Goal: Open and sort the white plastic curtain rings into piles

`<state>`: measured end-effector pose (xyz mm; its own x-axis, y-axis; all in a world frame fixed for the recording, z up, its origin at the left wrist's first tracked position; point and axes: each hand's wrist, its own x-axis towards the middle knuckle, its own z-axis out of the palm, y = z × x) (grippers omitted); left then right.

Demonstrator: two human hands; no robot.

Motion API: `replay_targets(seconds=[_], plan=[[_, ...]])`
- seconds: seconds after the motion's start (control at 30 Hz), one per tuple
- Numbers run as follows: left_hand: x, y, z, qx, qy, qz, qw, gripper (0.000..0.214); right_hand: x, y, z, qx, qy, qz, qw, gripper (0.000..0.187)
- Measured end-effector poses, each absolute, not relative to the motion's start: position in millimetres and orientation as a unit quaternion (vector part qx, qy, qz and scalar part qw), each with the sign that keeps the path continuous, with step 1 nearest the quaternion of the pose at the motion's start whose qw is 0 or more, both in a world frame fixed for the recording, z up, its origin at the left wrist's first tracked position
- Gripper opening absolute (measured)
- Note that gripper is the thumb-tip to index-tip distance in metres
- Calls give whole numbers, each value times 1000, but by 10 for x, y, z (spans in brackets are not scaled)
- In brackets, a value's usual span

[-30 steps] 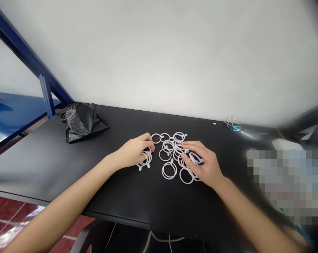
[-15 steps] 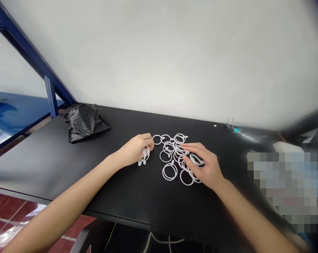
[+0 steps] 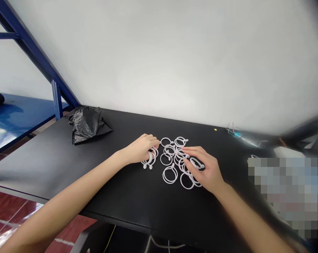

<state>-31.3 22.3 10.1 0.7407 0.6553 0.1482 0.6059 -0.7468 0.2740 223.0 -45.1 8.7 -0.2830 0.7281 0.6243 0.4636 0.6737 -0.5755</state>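
White plastic rings (image 3: 176,153) lie in a loose, overlapping heap at the middle of a black tabletop (image 3: 116,200). Left hand (image 3: 141,149) curled closed, clenching a small bunch of rings (image 3: 150,162) at the heap's left edge, their knobbed ends showing below the fingers. Right hand (image 3: 205,168) spread over the heap's right side, fingers resting on the rings; cannot tell whether it grips any. Crumpled black plastic bag (image 3: 89,125) lies well apart, further left on the tabletop.
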Motion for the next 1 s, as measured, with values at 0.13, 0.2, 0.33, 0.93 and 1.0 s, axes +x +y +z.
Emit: replay_targets(seconds=[0.13,0.2,0.33,0.93,1.0], plan=[[-333,108,156,916,319,211,121,14,2225,-460,95,-376,-787,144,467,20],[-314,32,199,898,310,276,143,9,2219,-470,102,-377,-784,140,472,20],[-235,-108,267,871,282,361,176,6,2194,-516,130,-373,-785,126,478,28],[-72,-326,236,880,214,387,172,11,1892,-814,115,-327,-761,208,521,46],[-68,-328,221,887,224,366,170,13,1886,-829,123,-327,-753,217,528,44]])
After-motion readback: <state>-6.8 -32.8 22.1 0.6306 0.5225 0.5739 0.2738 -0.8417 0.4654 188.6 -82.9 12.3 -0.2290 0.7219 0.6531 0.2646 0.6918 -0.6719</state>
